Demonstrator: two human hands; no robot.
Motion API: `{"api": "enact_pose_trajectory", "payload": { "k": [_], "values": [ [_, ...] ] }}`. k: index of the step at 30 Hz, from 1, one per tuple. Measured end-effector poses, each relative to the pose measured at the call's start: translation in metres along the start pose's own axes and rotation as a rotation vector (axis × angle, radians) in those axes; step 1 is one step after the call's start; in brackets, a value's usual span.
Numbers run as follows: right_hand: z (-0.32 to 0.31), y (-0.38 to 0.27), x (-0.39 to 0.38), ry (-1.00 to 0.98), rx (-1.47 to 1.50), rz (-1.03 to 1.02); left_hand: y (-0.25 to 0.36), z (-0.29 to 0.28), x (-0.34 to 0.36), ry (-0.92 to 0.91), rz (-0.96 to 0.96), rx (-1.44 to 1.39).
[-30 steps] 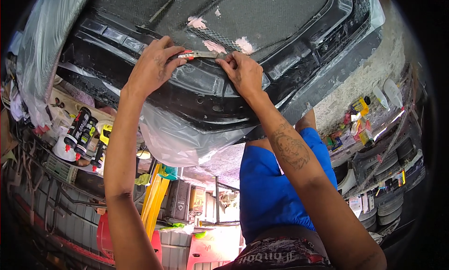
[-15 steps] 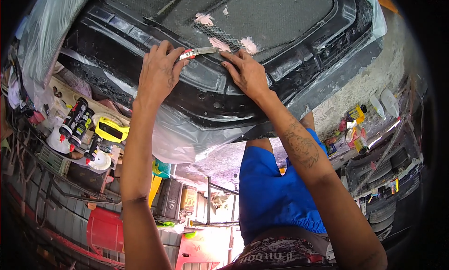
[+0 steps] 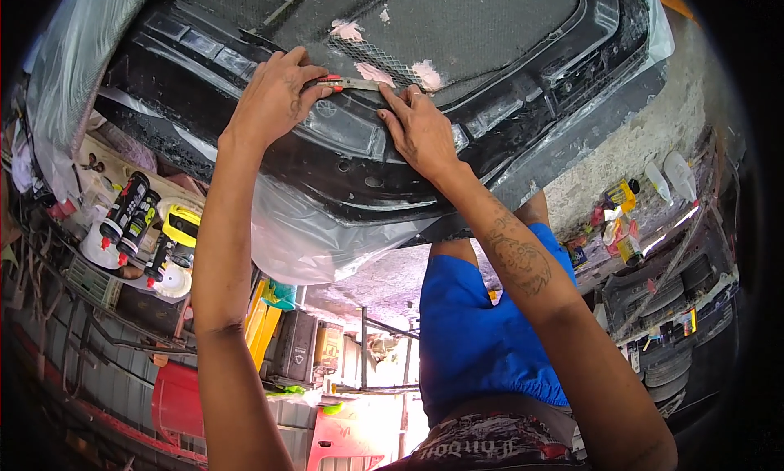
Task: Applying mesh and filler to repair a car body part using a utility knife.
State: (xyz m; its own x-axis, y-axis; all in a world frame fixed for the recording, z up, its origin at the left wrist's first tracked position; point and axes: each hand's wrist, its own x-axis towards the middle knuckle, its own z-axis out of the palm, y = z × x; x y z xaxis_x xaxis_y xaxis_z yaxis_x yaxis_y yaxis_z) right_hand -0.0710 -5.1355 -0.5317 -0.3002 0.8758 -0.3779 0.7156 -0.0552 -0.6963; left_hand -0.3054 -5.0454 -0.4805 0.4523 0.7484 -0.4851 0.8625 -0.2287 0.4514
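My left hand (image 3: 272, 97) is closed around the red handle end of a slim cutter knife (image 3: 358, 84). Its grey metal length points right, lying along the inner edge of a large black molded car panel (image 3: 282, 165). At the knife's far end, my right hand (image 3: 425, 135) rests with its forefinger against the tip and the thumb held apart. Just beyond the knife, a strip of metal mesh (image 3: 377, 56) lies on the panel. Pink putty (image 3: 346, 31) covers its far left end, with more patches along its near side and right end.
Clear plastic sheeting (image 3: 306, 242) hangs below the panel's near edge, with more at far left. Polishing tools and dark bottles (image 3: 126, 206) stand on a cluttered bench at left. Bottles and packets (image 3: 627, 246) lie on the floor at right, near stacked dark panels (image 3: 670, 324).
Both hands and the knife have shifted slightly left relative to the view. The knife now lies flatter and straighter; before, it sloped upward to the right. The panel also appears shifted slightly left.
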Motion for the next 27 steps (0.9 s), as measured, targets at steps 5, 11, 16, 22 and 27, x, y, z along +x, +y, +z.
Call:
{"api": "enact_pose_trajectory", "payload": {
  "k": [5, 11, 16, 22, 27],
  "values": [
    [0.002, 0.0, -0.003, 0.026, -0.003, -0.056, 0.0, -0.001, 0.003, -0.035, -0.027, 0.009],
    [0.01, -0.006, -0.005, 0.044, -0.081, -0.022, 0.003, -0.001, 0.005, -0.096, -0.074, -0.017],
    [0.013, -0.01, -0.005, 0.021, -0.108, 0.016, 0.005, 0.001, 0.002, -0.021, -0.061, 0.017],
    [0.014, -0.01, -0.005, 0.009, -0.126, 0.035, 0.008, 0.002, 0.0, -0.033, -0.083, 0.028],
    [0.015, -0.012, -0.005, 0.006, -0.139, 0.039, 0.004, 0.006, -0.003, 0.012, -0.054, 0.004]
  ]
}}
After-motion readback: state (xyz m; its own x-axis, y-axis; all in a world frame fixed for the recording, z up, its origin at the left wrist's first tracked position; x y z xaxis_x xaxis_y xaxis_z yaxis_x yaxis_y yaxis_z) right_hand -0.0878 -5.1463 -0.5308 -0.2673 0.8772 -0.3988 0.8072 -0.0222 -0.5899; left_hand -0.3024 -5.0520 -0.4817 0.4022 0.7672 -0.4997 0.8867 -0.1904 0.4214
